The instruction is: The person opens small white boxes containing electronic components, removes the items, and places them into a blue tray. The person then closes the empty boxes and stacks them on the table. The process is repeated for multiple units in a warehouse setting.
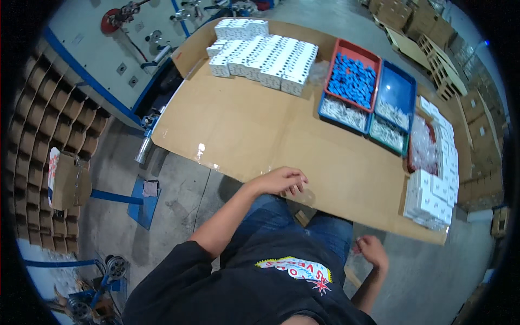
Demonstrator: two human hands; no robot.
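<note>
My left hand point(281, 181) is at the front edge of the cardboard-covered table point(233, 119). Its fingers are loosely bent and apart, and nothing shows in them. A faint clear patch, perhaps plastic film point(307, 197), lies by its fingertips; I cannot make it out well. Off the table, beside my right thigh, hangs my right hand point(372, 250). Its fingers are slightly curled and partly turned from view, with no object visible in them. Neither hand touches the small white boxes or the trays.
Rows of small white boxes point(265, 57) stand at the back left. A red tray of blue pieces point(352, 78) rests over blue trays point(400, 81) and a green tray point(389, 136) with pale pieces. Clear bags point(423, 145) and stacked white boxes point(430, 197) line the right side.
</note>
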